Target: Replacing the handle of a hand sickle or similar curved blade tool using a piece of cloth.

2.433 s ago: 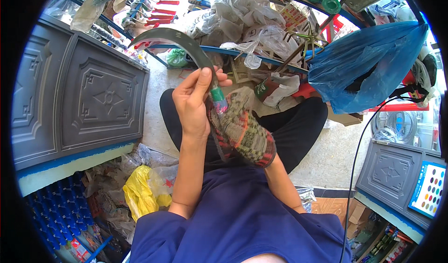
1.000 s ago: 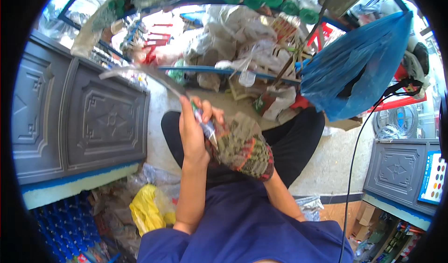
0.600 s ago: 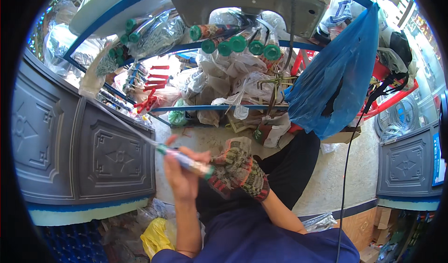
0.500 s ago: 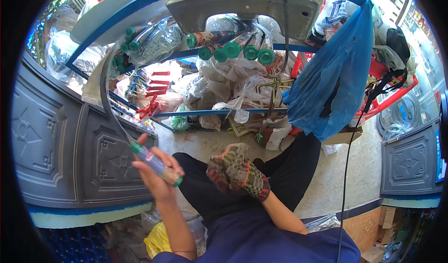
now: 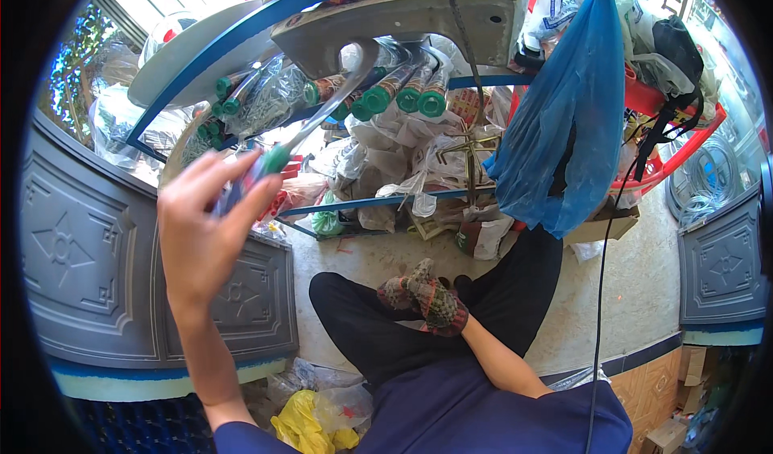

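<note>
My bare left hand (image 5: 211, 224) is raised at the left, in front of the rack. Its fingers close around the handle of a sickle (image 5: 276, 159). The handle has a green collar and a printed wrap, mostly covered by my fingers. A long curved metal blade reaches up and right, across the racked tools. My right hand (image 5: 439, 299) wears a patterned knit glove and stays low over my lap between my dark-trousered legs. Its fingers are curled in; a bunched knit part (image 5: 394, 293) lies against them, and whatever they hold is hidden.
A blue metal rack (image 5: 386, 200) holds several green-capped handles (image 5: 377, 100) and plastic bags. A blue bag (image 5: 564, 124) hangs at its right. Grey panelled cabinets (image 5: 76, 245) stand at the left. A black cable (image 5: 600, 293) hangs down on the right. A yellow bag (image 5: 302, 422) lies below.
My left hand has moved up and forward with the sickle, whose blade has swung from pointing up-left to up-right. My gloved right hand has shifted slightly right and down.
</note>
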### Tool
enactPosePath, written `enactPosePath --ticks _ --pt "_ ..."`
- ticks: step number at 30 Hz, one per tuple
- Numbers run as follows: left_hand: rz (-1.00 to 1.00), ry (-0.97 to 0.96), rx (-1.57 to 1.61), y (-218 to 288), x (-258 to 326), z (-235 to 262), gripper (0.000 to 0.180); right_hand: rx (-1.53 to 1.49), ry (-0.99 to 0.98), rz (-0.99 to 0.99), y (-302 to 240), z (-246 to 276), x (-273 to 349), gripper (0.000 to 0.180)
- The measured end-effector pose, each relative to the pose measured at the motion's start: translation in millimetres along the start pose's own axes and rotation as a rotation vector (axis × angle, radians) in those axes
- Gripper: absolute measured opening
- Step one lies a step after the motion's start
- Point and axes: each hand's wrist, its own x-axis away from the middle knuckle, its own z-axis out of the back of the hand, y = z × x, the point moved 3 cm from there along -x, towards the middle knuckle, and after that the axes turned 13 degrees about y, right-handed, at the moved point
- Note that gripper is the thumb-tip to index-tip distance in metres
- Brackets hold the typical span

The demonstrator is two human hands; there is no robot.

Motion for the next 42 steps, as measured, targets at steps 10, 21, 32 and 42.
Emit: enactPosePath --ticks 10,21,32,42 --pt "-0.235 -0.026 -0.159 18.4 -94.6 -86.4 0.024 1.251 0.487 0.255 -8.4 9.9 -9.4 0.087" --pt "-0.125 0.191 0.148 -33.5 -86.4 -97.1 0.023 0.875 0.361 0.333 -1.0 -0.3 -3.3 0.054" --pt "0.223 0.173 -0.307 -201.4 -64.9 -84.5 0.052 1.926 0.473 0.282 -4.7 13.5 -5.2 0.070" --pt "0.212 0.435 -0.364 -212.3 -63.1 -101.3 0.038 2.476 0.287 0.245 1.1 -62.4 -45.5 0.083"
